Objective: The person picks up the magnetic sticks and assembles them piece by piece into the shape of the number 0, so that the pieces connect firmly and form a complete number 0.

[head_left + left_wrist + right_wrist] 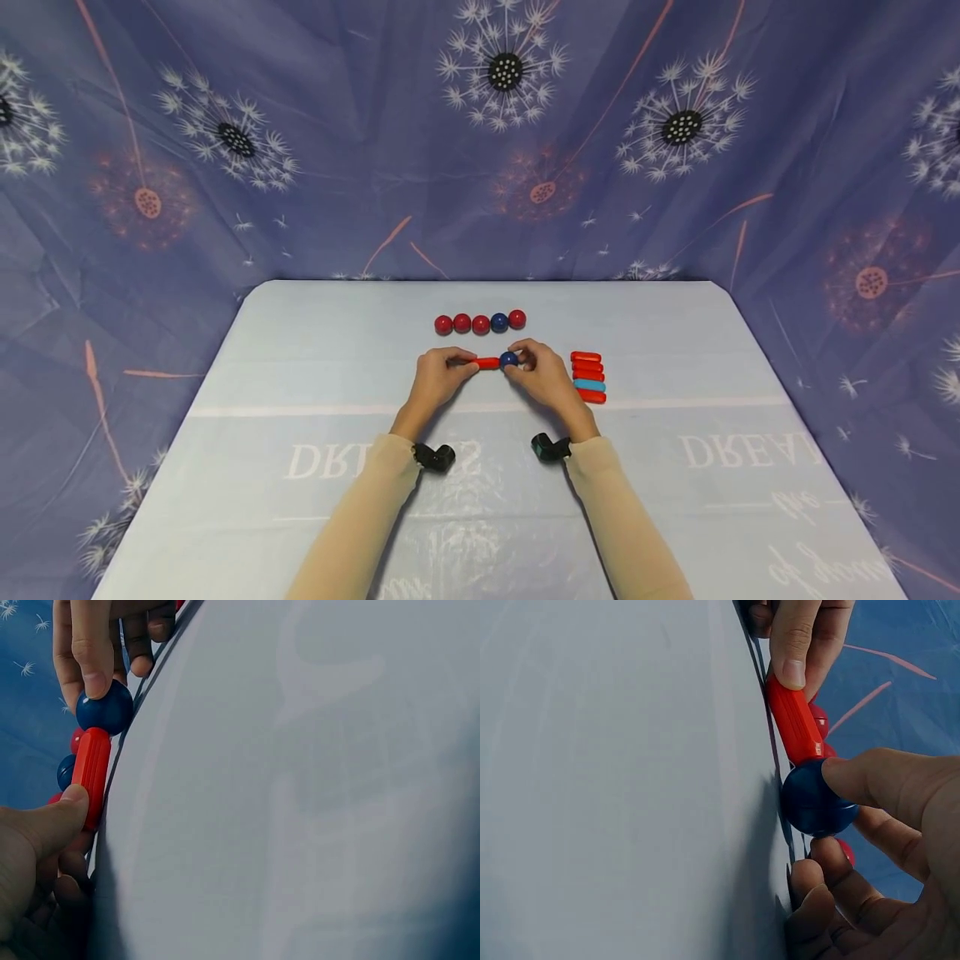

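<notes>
In the head view my left hand point(437, 375) pinches a red ridged rod point(488, 363) by its left end, thumb on the near side. A dark blue ball point(508, 359) touches the rod's other end, and my right hand point(545, 377) grips it between thumb and fingers. Both wrist views show the red rod point(91, 769) meeting the blue ball point(817, 799) end-on, with no gap visible between them. Whether the two are fixed together cannot be told.
Beyond the hands lies a row of red balls point(462, 322) with one blue ball point(499, 322) among them. Right of the right hand, several red rods point(587, 367) and one light blue rod point(589, 385) lie stacked side by side on the white-covered table point(300, 350). A patterned purple cloth point(375, 167) hangs behind.
</notes>
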`<state>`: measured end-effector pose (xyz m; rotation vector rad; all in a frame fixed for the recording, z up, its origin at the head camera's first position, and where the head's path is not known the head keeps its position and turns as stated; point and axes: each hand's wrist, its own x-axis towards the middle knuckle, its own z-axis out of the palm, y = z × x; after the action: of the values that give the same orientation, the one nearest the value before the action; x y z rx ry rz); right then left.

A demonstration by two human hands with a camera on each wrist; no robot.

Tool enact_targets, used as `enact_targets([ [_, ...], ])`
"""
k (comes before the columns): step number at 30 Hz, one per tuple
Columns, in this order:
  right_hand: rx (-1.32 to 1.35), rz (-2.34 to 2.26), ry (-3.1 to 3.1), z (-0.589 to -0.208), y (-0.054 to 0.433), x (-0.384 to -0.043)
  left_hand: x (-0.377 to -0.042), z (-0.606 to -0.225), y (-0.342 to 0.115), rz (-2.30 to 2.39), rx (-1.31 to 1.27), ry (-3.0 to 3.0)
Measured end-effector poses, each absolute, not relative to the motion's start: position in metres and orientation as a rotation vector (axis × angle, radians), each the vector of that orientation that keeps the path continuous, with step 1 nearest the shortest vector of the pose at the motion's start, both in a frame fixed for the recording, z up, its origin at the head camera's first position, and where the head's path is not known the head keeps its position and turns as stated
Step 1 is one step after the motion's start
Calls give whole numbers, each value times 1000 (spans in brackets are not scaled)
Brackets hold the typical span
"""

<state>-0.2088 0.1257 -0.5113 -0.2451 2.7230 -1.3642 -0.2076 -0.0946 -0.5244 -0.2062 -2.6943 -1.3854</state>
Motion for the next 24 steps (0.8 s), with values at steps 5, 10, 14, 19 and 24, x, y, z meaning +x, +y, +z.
enact_targets([
  [5, -221, -1379, 2714, -511, 127, -207, -208, -527, -93, -1395, -197, -2699],
  [10, -232, -1390, 2713, -513, 124, -208, -207, -526, -95, -1403, -163, -2696],
  [14, -218, -1417, 2723, -514, 122, -207, -207, -525, -96, -1395, -162, -2704],
  [19, -209, -1413, 2749, -513, 120, -206, -205, -525, -96, -1394, -149, -2697],
  [24, -202, -1416, 2765, -515, 121, -204, -202, -526, -94, -1408, -142, -2683],
])
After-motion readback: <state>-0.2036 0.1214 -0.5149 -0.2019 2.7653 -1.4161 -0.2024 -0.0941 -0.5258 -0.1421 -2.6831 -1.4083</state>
